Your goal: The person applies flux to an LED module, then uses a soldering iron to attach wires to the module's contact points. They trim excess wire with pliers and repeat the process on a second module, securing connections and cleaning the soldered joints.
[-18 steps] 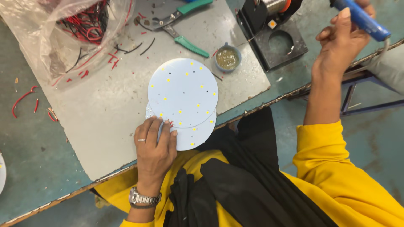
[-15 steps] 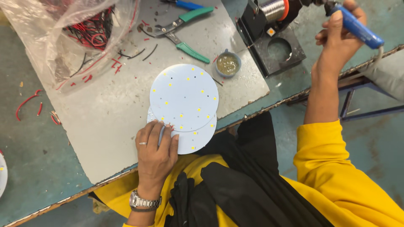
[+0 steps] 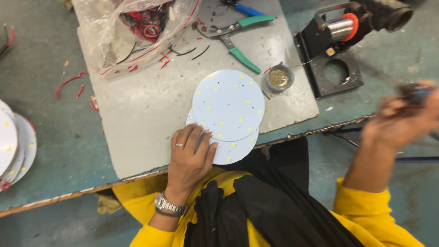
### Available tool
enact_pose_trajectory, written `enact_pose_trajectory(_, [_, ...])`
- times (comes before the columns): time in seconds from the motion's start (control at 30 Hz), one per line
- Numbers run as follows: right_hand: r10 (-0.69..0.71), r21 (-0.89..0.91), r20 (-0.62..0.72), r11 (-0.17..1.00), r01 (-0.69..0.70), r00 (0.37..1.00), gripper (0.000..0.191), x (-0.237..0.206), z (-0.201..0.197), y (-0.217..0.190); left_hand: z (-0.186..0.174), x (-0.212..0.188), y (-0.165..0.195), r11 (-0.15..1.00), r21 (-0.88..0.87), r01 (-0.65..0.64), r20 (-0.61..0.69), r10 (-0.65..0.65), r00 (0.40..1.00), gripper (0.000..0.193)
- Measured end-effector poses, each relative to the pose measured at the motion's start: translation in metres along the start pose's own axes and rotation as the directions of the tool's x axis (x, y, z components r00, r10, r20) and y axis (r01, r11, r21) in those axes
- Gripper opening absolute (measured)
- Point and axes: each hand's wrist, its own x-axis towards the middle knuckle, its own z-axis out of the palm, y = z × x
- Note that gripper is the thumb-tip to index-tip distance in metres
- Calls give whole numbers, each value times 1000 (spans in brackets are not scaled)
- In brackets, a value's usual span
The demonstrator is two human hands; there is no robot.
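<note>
Two round white boards dotted with small yellow chips lie stacked on a grey metal sheet (image 3: 151, 105); the upper board (image 3: 227, 104) overlaps the lower board (image 3: 233, 150). My left hand (image 3: 190, 158), with a ring and a wristwatch, rests flat on the near left edge of the stack. My right hand (image 3: 404, 116) is blurred off the table's right edge, closed around a dark blue-tipped tool whose shape I cannot make out.
A small round tin of paste (image 3: 280, 77) sits right of the boards. Green-handled pliers (image 3: 238, 36) lie behind. A clear bag of red and black wires (image 3: 141, 23) is at the back left. A black stand with a coil holder (image 3: 334, 50) stands at the right. More round boards (image 3: 13, 146) are stacked far left.
My right hand has swung down and outward from above the black stand to beyond the table's edge. The view shifted, and my left hand stays on the boards.
</note>
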Motion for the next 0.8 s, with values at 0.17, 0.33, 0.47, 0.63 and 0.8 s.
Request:
enact_pose_trajectory(0.17, [334, 135, 153, 925, -355, 930, 35, -38, 52, 30, -1, 0, -3, 1000, 14, -4, -23, 4, 1000, 28])
enact_pose_trajectory(0.33, [467, 115, 207, 861, -496, 860, 29, -46, 88, 43, -4, -2, -8, 1000, 13, 2, -21, -1, 1000, 29])
enact_pose_trajectory(0.47, [484, 82, 223, 856, -511, 846, 28, -52, 109, 50, -4, -4, -14, 1000, -6, 9, -25, -9, 1000, 28])
enact_pose_trajectory(0.63, [171, -234, 286, 967, -105, 943, 23, -73, 129, 60, -4, -8, -20, 1000, -16, 11, -14, -11, 1000, 29])
enact_pose_trajectory(0.8, [-183, -257, 352, 924, 283, 918, 25, -51, 140, 69, -3, -6, -21, 1000, -9, 6, -37, -7, 999, 29])
